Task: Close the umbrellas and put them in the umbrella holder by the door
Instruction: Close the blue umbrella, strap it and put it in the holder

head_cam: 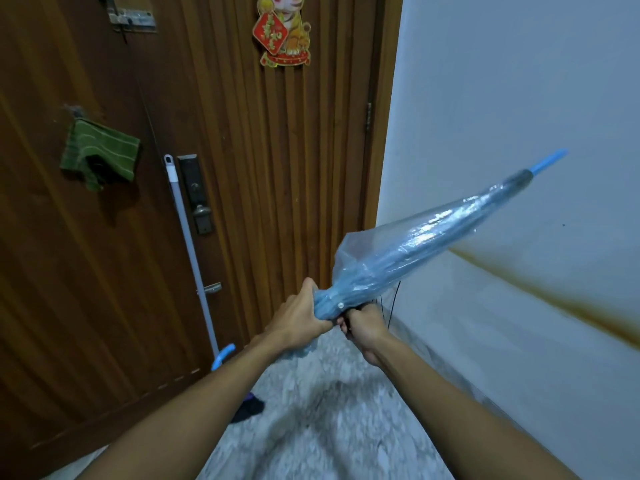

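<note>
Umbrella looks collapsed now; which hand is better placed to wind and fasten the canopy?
Probably the left hand: it already wraps the bunched canopy of the umbrella beside the strap's snap. The right hand grips lower on the shaft, better suited to steadying.

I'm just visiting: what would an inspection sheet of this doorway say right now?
Surface: speckled grey floor, blurred.
Job's things: clear blue umbrella, folded, tip pointing up and right; no holder seen.
Clutter: dark item on the floor; blue curved handle by the door.
Grippers: left hand clasps the canopy's lower end; right hand grips beside it.
Cables: nothing seen.
Surroundings: wooden door with tiger decoration, green cloth, grey pole; stained wall.
</note>
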